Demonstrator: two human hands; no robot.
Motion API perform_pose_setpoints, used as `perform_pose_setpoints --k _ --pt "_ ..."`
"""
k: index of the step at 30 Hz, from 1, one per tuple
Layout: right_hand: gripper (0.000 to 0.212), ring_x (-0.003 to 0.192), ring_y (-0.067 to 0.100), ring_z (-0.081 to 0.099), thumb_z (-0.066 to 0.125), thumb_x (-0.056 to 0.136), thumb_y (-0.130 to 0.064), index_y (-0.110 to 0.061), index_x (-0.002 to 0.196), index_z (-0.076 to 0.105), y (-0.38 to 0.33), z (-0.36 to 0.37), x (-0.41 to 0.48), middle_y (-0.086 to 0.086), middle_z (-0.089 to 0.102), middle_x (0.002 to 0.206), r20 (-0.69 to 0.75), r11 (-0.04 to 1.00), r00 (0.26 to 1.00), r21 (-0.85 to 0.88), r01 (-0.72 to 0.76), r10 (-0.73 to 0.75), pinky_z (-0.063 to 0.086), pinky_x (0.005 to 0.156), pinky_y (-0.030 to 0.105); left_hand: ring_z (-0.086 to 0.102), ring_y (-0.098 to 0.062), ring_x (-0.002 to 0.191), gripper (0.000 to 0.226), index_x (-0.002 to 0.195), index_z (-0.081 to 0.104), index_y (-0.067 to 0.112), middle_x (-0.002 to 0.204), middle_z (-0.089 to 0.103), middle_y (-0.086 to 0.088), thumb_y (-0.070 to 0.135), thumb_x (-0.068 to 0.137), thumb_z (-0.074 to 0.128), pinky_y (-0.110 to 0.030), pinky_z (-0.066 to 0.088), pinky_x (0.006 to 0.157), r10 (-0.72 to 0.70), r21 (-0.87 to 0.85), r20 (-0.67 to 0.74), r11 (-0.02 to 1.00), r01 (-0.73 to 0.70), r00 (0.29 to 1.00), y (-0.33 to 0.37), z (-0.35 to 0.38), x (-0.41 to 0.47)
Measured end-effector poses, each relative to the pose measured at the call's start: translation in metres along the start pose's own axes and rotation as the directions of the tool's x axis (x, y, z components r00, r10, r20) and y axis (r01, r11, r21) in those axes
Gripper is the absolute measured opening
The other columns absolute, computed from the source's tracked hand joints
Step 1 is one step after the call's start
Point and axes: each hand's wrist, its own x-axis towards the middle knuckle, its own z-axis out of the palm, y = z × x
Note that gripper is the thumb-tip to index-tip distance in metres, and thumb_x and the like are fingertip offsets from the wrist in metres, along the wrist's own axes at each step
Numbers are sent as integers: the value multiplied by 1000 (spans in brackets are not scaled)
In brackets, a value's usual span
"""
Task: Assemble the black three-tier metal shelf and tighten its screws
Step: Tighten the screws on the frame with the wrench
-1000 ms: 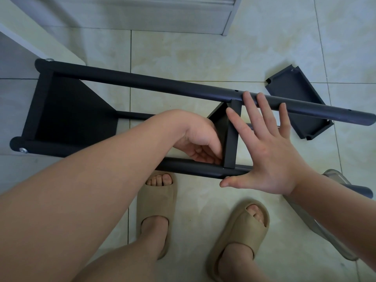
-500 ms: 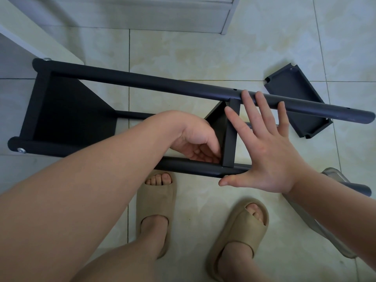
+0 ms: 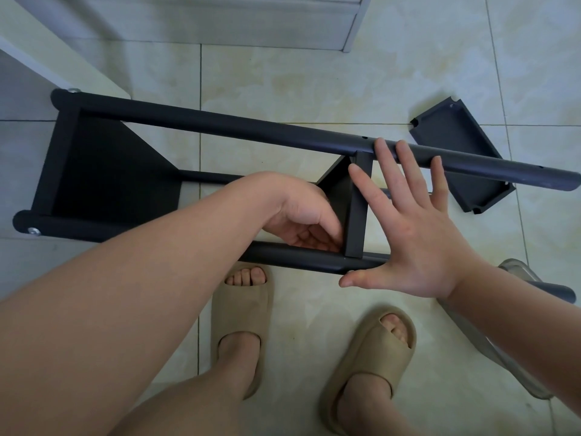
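Observation:
The black shelf frame lies on its side on the tiled floor, its upper pole (image 3: 251, 130) and lower pole (image 3: 283, 256) running left to right. An end tier (image 3: 103, 171) is fixed at the left, with silver screws (image 3: 33, 231) at the pole ends. The middle tier (image 3: 356, 209) stands between the poles. My left hand (image 3: 301, 221) reaches inside the frame, fingers touching that tier's left face. From the right, my right hand (image 3: 412, 234) presses flat with spread fingers against the tier's edge and both poles. A loose third tier (image 3: 452, 130) lies on the floor beyond the upper pole.
My feet in beige slippers (image 3: 242, 309) (image 3: 371, 350) stand just in front of the frame. A translucent plastic object (image 3: 515, 272) lies at the right under my forearm. White furniture (image 3: 47, 48) borders the top left, and a cabinet base (image 3: 220, 20) runs along the top.

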Motion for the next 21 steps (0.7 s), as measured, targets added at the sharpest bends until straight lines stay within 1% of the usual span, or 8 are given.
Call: perform_pose_setpoints --k 5,8,10,13,15,18,20,21 --pt "131 156 36 -11 37 63 -103 -24 163 6 0 0 0 13 -6 170 -2 1000 1000 -1 -1 1 -9 120 64 70 -14 71 12 87 73 6 79 73 -7 -2 88 64 -25 57 76 19 -42 5 999 -19 1000 1 -1 0" --pt "131 156 37 -10 38 63 -102 -23 163 7 0 0 0 13 -5 170 -2 1000 1000 -5 -2 2 -8 120 65 69 -13 74 11 88 74 10 83 74 -4 5 89 64 -26 55 78 8 9 9 1000 -8 1000 2 0 0" --pt "131 156 37 -9 37 63 -102 -22 163 8 0 0 0 14 -4 170 -1 1000 1000 -6 -1 1 -8 120 66 69 -11 72 9 86 73 15 81 74 0 10 89 66 -26 53 74 2 66 0 998 -2 1000 2 0 -1" --pt "131 155 37 -10 36 64 -103 -23 163 7 0 0 0 13 -5 170 3 1000 1000 -5 -2 2 -9 120 65 67 -10 65 14 80 71 14 73 72 0 4 89 66 -23 54 68 24 62 -12 998 -23 1000 2 1 0" --pt "131 155 36 -11 36 63 -103 -23 163 7 0 -1 0 13 -6 170 6 1000 1000 -3 -5 5 -10 120 63 66 -11 63 14 81 71 10 71 70 -2 -1 88 65 -22 56 69 33 34 -21 999 -32 999 3 1 1" --pt "132 155 36 -12 37 63 -103 -23 163 7 -1 -1 -1 13 -6 170 11 1000 1000 -2 -7 7 -11 120 62 69 -14 68 14 88 71 5 77 72 -6 -6 89 62 -23 58 71 33 -17 -8 999 -34 999 3 1 0" --pt "132 155 36 -11 37 63 -102 -23 163 8 -1 -1 -1 13 -6 170 10 1000 1000 -2 -7 7 -10 120 64 70 -15 73 14 91 72 5 82 73 -7 -4 89 62 -26 58 77 26 -24 11 999 -26 1000 3 0 -1" --pt "132 155 36 -11 37 63 -102 -23 163 8 -1 -1 -1 13 -6 170 10 1000 1000 -3 -6 6 -9 120 64 70 -15 75 13 91 73 7 83 74 -6 -1 89 63 -27 57 80 19 6 15 1000 -19 1000 3 0 -2"
